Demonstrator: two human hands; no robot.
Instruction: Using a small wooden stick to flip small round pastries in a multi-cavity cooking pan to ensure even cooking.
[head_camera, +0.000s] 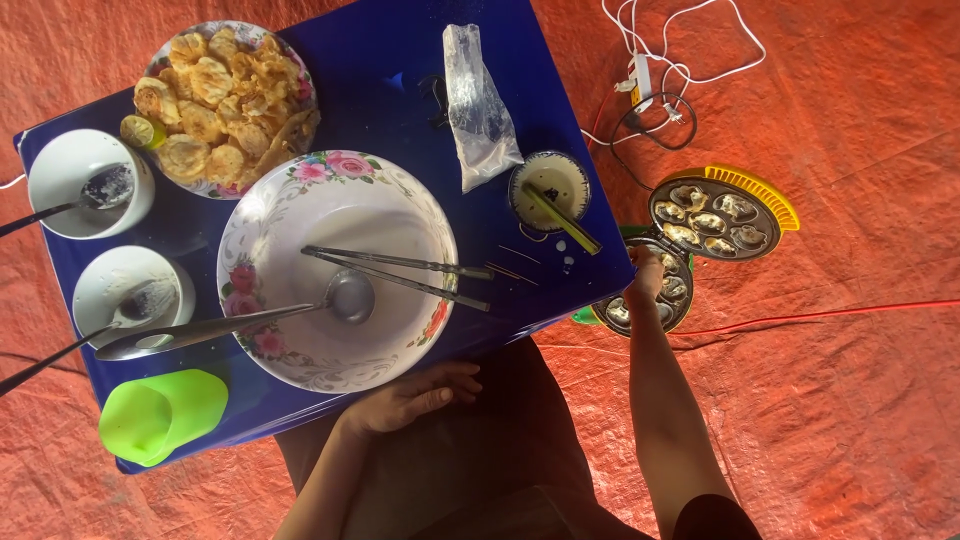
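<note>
My left hand (415, 395) rests flat at the near edge of the blue table (400, 80), fingers apart, just below a large floral bowl (300, 200) that holds a ladle (345, 298) and metal tongs (400, 268). My right hand (645, 275) reaches past the table's right edge. It touches the lower half of a round electric cake mould (640, 300) on the floor. The mould's open lid (715, 215) shows several filled cups. Whether the fingers grip anything is hidden.
A plate of fried cakes (225, 100) stands at the back left, with two white bowls with spoons (85, 180) (125, 290) and a green cup (160, 412). A plastic bag (475, 105) and a small batter cup (550, 190) sit right. Cables and a plug strip (645, 80) lie on the orange mat.
</note>
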